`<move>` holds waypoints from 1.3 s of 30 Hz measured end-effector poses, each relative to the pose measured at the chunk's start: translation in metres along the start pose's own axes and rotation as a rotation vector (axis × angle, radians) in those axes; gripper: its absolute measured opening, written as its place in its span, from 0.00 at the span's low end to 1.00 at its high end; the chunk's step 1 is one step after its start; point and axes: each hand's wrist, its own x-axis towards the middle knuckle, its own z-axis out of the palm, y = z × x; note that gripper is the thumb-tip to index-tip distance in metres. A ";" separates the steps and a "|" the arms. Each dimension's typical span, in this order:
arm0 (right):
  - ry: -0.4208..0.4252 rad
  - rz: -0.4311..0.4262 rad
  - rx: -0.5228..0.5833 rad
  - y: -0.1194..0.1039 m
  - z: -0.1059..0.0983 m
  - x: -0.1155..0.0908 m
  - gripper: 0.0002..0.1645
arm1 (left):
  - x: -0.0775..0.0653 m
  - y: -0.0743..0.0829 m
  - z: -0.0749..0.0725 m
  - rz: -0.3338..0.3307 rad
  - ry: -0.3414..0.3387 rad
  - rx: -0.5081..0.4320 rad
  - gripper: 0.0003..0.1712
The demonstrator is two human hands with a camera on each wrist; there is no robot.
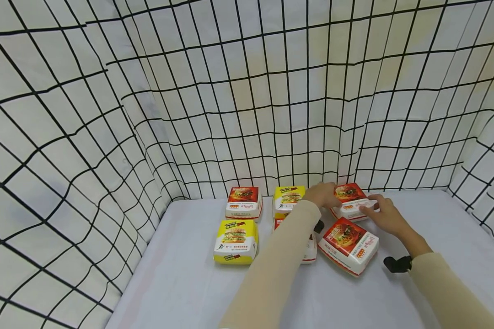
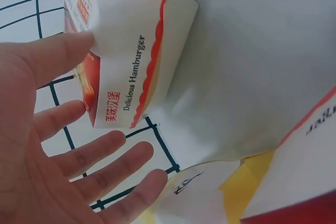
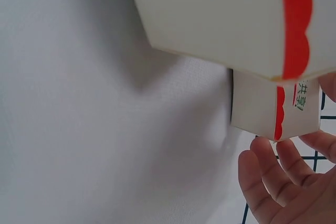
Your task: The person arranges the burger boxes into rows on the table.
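Note:
A red-and-white hamburger box lies slightly turned at the back right, between both hands. My left hand is at its left side. In the left wrist view, the thumb lies over the box's printed top, the index fingertip is at its edge, and the other fingers are spread. My right hand touches the right side of the same box; in the right wrist view its fingers are extended along the carton. Just in front lies another red-and-white hamburger box, set at an angle.
On the left are a red-and-white box and a yellow box in front of it. In the middle, my left forearm partly covers a yellow box and a red-and-white one. Grid-patterned cloth borders the white table.

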 end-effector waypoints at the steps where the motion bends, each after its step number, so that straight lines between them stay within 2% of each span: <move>1: 0.000 -0.002 -0.003 0.000 0.000 0.000 0.50 | -0.001 0.000 -0.001 0.003 0.001 0.000 0.33; 10: 0.005 -0.016 -0.007 -0.002 0.002 0.000 0.47 | -0.006 -0.004 -0.006 0.026 0.019 -0.017 0.26; 18: 0.063 -0.027 0.001 -0.006 -0.010 0.003 0.42 | -0.001 -0.001 -0.006 0.047 0.018 0.009 0.33; 24: -0.009 -0.018 0.053 -0.010 -0.014 0.009 0.45 | 0.000 0.000 -0.006 0.036 -0.005 0.003 0.40; 29: -0.083 -0.029 0.103 -0.005 -0.012 0.012 0.47 | -0.001 0.001 -0.002 0.034 -0.025 0.025 0.41; 39: -0.117 -0.048 0.116 0.004 -0.008 0.015 0.46 | -0.001 0.001 0.000 0.037 -0.014 0.046 0.40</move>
